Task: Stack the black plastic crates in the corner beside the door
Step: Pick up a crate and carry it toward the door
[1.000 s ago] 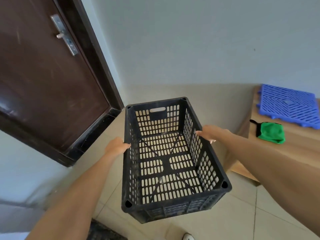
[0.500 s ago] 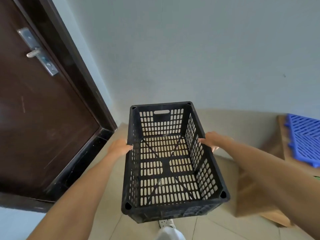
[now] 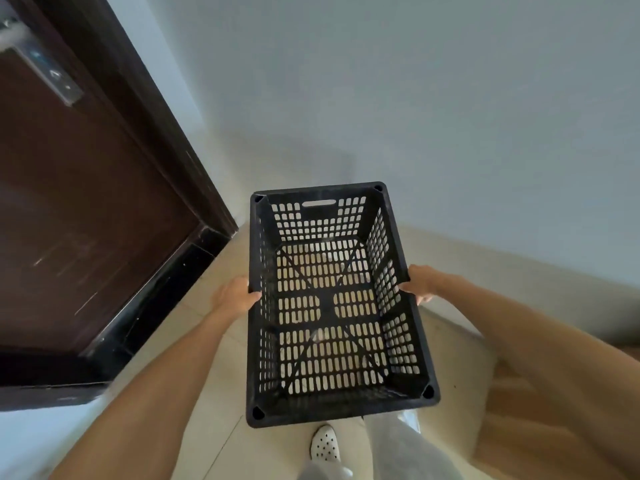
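Observation:
I carry one empty black plastic crate [image 3: 332,408] with slotted walls and floor, held level above the tiled floor in the centre of the head view. My left hand [image 3: 233,296] grips its left long rim at mid-length. My right hand [image 3: 420,282] grips the right long rim opposite. The crate's far short end, with a handle slot, points toward the corner where the pale wall meets the door frame. No other crate is visible in the corner.
A dark brown door [image 3: 69,209] with a metal handle plate [image 3: 41,71] and black threshold fills the left. A wooden platform [image 3: 519,427] edges in at lower right. My white shoe [image 3: 323,445] and grey trouser leg show below the crate.
The view has swung right-to-left and closer to the corner. The blue mat and green cloth have left the frame. Both hands keep the same hold on the crate.

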Demonstrator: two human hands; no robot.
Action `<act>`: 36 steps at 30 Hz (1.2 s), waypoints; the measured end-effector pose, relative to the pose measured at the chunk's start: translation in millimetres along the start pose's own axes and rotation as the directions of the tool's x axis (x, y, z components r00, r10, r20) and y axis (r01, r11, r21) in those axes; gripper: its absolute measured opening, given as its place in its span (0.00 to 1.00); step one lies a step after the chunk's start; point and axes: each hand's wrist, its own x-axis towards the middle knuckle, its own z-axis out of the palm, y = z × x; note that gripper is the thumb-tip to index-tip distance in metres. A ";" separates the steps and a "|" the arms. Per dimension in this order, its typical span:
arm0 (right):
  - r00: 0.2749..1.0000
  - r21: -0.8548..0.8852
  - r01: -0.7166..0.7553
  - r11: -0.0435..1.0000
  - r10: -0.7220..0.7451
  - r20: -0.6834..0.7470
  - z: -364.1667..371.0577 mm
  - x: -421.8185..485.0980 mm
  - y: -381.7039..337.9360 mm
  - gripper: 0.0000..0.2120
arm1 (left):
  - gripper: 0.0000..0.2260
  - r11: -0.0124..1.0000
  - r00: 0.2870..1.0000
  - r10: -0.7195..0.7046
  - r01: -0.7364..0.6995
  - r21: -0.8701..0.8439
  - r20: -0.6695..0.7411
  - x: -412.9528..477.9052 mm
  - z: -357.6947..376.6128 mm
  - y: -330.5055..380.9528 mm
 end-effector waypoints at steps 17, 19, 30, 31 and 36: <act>0.990 -0.352 0.143 0.925 -0.136 0.043 -42.6 275.2 -47.0 0.19 | 0.16 0.940 0.928 -0.338 0.340 0.017 0.158 134.1 110.6 -13.4; 0.991 -0.357 0.131 0.925 -0.129 0.029 -32.4 301.5 -47.5 0.19 | 0.16 0.935 0.916 -0.351 0.352 0.031 0.195 150.7 130.1 -16.0; 0.995 -0.317 0.064 0.946 -0.087 -0.058 37.6 423.5 -41.1 0.16 | 0.20 0.893 0.841 -0.390 0.445 -0.068 0.375 230.4 240.9 -53.0; 0.995 -0.315 0.054 0.948 -0.076 -0.060 45.6 434.4 -39.9 0.16 | 0.21 0.892 0.836 -0.385 0.447 -0.075 0.392 238.8 254.0 -56.3; 0.996 -0.303 0.012 0.953 -0.038 -0.082 86.6 485.7 -22.4 0.20 | 0.20 0.879 0.818 -0.368 0.461 -0.122 0.442 271.9 321.4 -71.6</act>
